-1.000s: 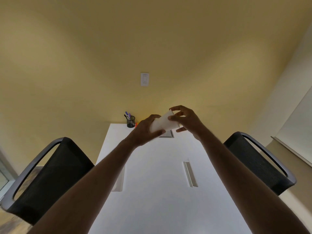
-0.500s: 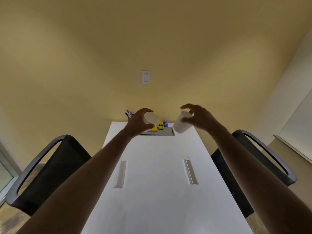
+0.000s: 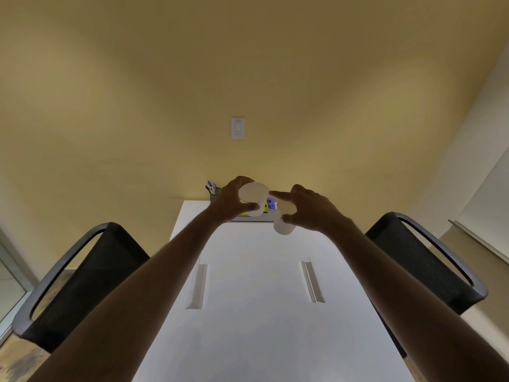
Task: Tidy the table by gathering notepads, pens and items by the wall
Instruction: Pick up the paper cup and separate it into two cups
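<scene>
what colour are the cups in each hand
Both white: one cup in the left hand, the other cup in the right hand, head view.

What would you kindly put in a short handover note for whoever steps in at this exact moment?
Left hand grips one white cup, raised.
Right hand pinches a second white cup, tilted, index finger extended.
Both cups are over the far end of the white table.
Already by the wall: mesh pen holder with pens, yellow and purple items.
Left: set both cups down by the wall.
</scene>
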